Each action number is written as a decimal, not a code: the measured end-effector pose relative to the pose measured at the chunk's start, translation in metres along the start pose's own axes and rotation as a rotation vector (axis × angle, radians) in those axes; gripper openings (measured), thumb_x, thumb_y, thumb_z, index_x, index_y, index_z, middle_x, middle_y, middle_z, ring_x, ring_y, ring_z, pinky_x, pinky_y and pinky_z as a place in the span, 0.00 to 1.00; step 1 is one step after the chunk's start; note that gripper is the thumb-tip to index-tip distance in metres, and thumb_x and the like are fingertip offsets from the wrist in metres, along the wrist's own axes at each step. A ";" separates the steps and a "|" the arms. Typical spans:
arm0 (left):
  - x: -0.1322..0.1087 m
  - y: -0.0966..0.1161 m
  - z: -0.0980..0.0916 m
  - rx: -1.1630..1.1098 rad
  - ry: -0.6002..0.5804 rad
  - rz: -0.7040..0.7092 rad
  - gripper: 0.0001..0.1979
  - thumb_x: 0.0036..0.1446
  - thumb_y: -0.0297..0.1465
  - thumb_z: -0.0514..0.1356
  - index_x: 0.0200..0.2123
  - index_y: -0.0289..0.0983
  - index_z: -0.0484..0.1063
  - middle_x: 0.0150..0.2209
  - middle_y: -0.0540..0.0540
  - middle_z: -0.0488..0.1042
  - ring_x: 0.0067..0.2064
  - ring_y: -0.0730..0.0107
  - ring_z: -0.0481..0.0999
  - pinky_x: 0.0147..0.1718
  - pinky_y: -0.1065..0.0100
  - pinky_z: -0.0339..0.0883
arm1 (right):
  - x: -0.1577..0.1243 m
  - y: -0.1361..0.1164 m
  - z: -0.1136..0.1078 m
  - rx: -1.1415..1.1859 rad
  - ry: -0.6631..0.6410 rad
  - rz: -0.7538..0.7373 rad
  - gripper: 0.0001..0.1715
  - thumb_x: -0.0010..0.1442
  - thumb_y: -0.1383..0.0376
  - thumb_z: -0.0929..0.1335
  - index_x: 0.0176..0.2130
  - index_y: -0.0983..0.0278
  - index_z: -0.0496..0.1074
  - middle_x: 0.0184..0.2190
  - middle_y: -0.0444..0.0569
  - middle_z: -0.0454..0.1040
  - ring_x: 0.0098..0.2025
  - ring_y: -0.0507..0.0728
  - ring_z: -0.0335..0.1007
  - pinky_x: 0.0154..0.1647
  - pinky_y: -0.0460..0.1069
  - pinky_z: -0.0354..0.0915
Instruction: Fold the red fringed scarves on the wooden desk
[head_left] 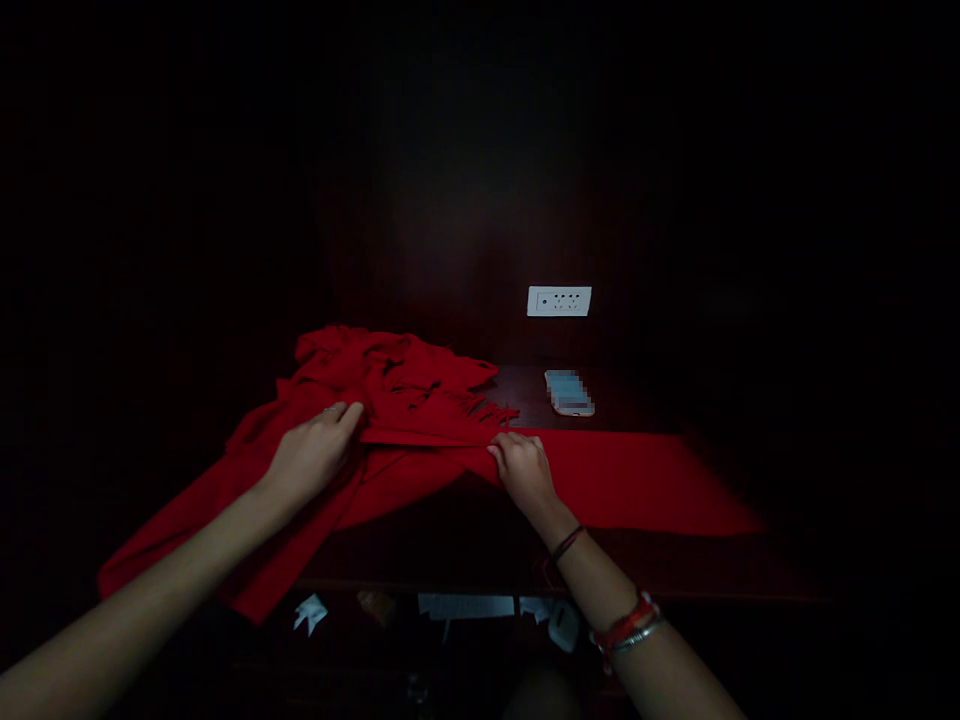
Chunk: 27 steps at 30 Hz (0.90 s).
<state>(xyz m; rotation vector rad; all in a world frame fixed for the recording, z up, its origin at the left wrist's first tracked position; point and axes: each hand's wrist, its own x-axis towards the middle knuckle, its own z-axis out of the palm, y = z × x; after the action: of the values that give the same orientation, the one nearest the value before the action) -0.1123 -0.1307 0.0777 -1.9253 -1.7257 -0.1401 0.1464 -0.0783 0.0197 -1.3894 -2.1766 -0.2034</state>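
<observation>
A red fringed scarf (645, 480) lies across the dark tabletop. Its left part is bunched in a loose heap, and its right part is laid out in a flat strip. My left hand (319, 450) pinches the cloth's edge beside the heap. Further right, my right hand (521, 465) is closed on the same edge, and the stretch of fabric between the two hands looks taut. Some of the scarf hangs over the table's front edge at the left. Fringe shows at the heap's back and right side.
Behind the scarf a phone (570, 393) lies on the tabletop (517, 385). A white wall socket (559, 301) is set in the dark panel above it. Below the front edge are papers (465, 606), a crumpled white piece (310, 613) and a white object (563, 626).
</observation>
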 end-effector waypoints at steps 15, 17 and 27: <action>0.039 0.009 0.004 0.008 -0.026 0.674 0.17 0.49 0.20 0.48 0.41 0.40 0.65 0.37 0.45 0.70 0.38 0.68 0.67 0.43 0.64 0.53 | -0.001 0.003 0.000 0.019 0.012 -0.157 0.09 0.57 0.65 0.59 0.30 0.64 0.66 0.28 0.45 0.69 0.32 0.51 0.61 0.34 0.46 0.49; 0.041 -0.007 0.002 0.045 -0.014 0.624 0.15 0.50 0.21 0.47 0.39 0.40 0.66 0.36 0.45 0.69 0.37 0.67 0.68 0.40 0.65 0.55 | -0.001 0.003 0.000 0.022 0.013 -0.145 0.09 0.57 0.65 0.59 0.30 0.64 0.66 0.28 0.46 0.69 0.32 0.51 0.61 0.34 0.46 0.49; 0.037 -0.069 -0.010 0.150 -0.042 0.379 0.12 0.56 0.29 0.44 0.37 0.33 0.65 0.35 0.44 0.68 0.37 0.67 0.66 0.45 0.61 0.49 | -0.001 0.005 -0.001 0.046 0.033 -0.141 0.10 0.57 0.64 0.60 0.29 0.64 0.67 0.27 0.46 0.70 0.32 0.51 0.62 0.34 0.45 0.50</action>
<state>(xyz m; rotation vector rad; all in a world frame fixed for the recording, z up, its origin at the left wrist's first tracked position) -0.1689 -0.1006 0.1238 -2.1111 -1.3232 0.1668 0.1512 -0.0776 0.0193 -1.2004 -2.2384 -0.2249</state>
